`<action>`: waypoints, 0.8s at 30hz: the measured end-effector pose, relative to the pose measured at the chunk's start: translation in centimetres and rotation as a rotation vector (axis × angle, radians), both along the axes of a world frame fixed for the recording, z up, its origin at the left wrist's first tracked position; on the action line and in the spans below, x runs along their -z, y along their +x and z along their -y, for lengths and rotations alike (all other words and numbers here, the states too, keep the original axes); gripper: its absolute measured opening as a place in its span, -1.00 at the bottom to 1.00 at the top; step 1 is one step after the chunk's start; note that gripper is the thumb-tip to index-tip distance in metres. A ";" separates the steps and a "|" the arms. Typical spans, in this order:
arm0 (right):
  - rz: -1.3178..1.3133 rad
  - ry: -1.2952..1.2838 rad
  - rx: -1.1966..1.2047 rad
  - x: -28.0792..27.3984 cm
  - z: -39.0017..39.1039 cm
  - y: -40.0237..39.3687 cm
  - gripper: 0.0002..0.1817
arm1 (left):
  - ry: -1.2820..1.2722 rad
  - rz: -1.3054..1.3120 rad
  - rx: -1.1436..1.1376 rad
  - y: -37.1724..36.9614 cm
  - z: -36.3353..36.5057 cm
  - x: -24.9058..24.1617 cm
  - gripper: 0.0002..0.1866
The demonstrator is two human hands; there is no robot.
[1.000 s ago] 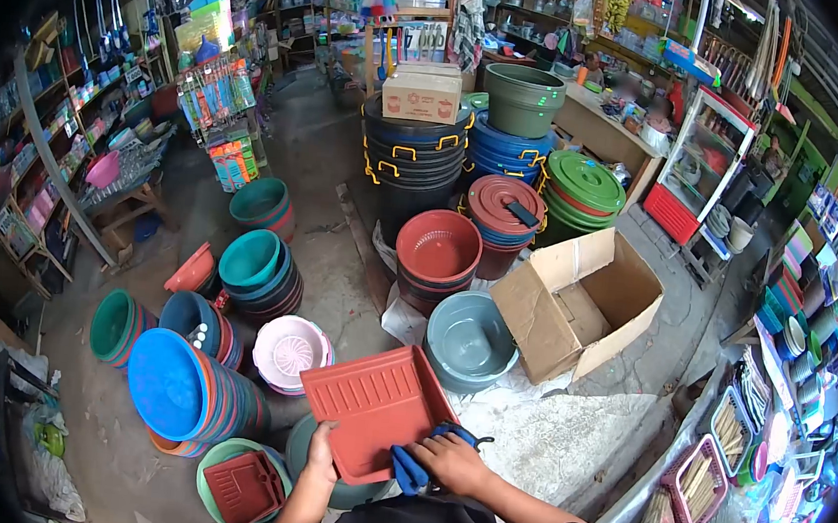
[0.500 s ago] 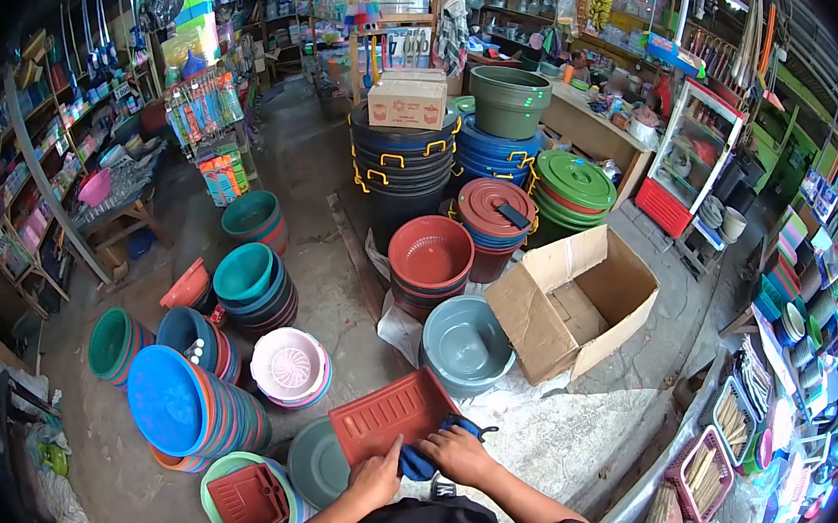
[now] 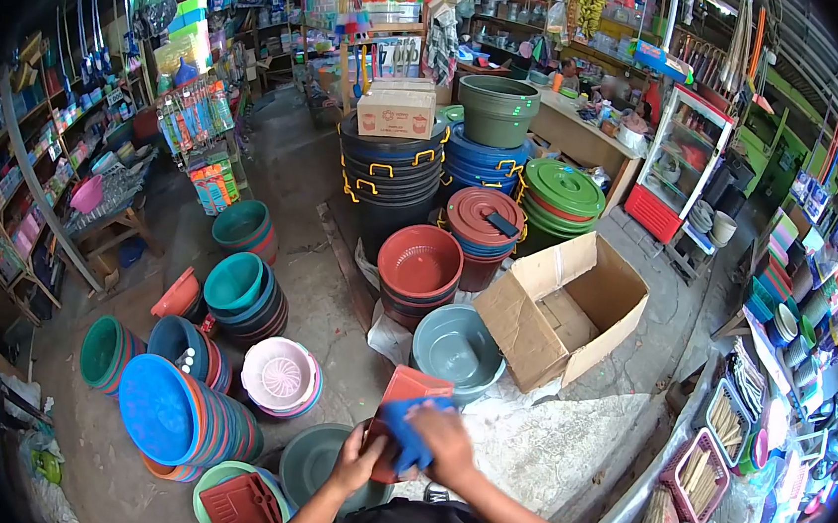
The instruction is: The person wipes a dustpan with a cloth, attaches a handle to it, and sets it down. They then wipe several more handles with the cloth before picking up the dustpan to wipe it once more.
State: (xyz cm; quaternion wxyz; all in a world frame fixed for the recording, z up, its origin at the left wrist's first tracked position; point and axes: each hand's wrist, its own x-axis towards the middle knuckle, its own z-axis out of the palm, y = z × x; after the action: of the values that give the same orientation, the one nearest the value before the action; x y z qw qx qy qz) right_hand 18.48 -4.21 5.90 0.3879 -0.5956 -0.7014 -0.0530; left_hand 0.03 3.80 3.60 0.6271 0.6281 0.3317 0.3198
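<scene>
In front of my body, my left hand (image 3: 354, 463) is closed around the edge of a reddish-brown plastic dustpan (image 3: 416, 386), which is tilted. My right hand (image 3: 443, 440), smeared by motion, presses a blue cloth (image 3: 406, 430) against the dustpan and covers much of it. A similar dustpan (image 3: 240, 507) lies in a light green basin (image 3: 206, 514) at the lower left. Just left of my left hand stands a grey-green tub (image 3: 307, 456).
An open cardboard box (image 3: 522, 335) leans beside a grey-blue tub (image 3: 458, 350) ahead. Stacked basins, such as the blue one (image 3: 159, 408), crowd the left floor. Lidded bins (image 3: 565, 188) stand farther back. Baskets (image 3: 697, 475) line the right side.
The dustpan has turned and come closer to my body. My left hand has shifted its hold, and my right hand has moved the blue cloth up over the dustpan.
</scene>
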 end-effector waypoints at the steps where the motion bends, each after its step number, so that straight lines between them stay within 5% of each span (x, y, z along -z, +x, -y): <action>1: -0.030 -0.077 -0.060 -0.6 0.4 -2.0 -0.19 | -0.098 0.061 -0.029 0.0 0.1 -0.5 -0.51; 3: 0.027 -0.190 -0.125 -0.4 1.1 -4.0 -0.03 | -0.158 0.055 -0.074 -0.4 -0.1 -0.5 -0.40; 8: 0.092 -0.194 -0.239 -1.0 -0.4 -0.6 -0.05 | -0.139 -0.034 -0.055 -1.1 0.0 -1.1 -0.42; 14: -0.080 -0.221 0.136 -2.3 -3.8 3.8 -0.19 | 0.114 0.035 0.036 -0.8 0.5 -2.1 -0.63; 19: 0.019 -0.231 -0.041 -3.4 -3.0 0.4 -0.02 | 0.096 0.017 0.024 -0.6 0.2 -1.9 -0.63; 24: -0.149 -0.260 -0.172 -2.0 -1.9 -4.4 -0.03 | 0.041 0.004 -0.112 -0.6 -0.5 -1.8 -0.52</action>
State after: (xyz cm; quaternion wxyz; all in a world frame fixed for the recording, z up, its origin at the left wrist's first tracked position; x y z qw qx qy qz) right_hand 14.12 -2.32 7.88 0.3617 -0.5806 -0.7202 0.1158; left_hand -0.55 4.32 5.41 0.5957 0.6209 0.3584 0.3622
